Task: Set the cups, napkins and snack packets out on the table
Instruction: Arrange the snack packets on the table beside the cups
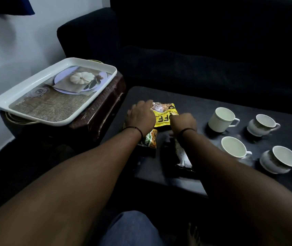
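On the dark low table (200, 107) a yellow snack packet (164, 115) lies flat near the far left. My left hand (140, 117) grips its left edge and my right hand (183, 122) grips its right edge. A green-and-orange snack packet (150, 140) lies under my left wrist. A dark packet with a white picture (182, 156) lies under my right forearm. Several white cups stand at the right: a plain cup (221, 119), a patterned cup (262, 124), another plain cup (233, 147) and another patterned cup (281, 158). I see no napkins.
A white tray (23, 92) with a pumpkin picture rests on a dark red side table (104, 103) to the left. A dark sofa (194, 50) stands behind the table. My knee in blue cloth (132, 229) is at the bottom.
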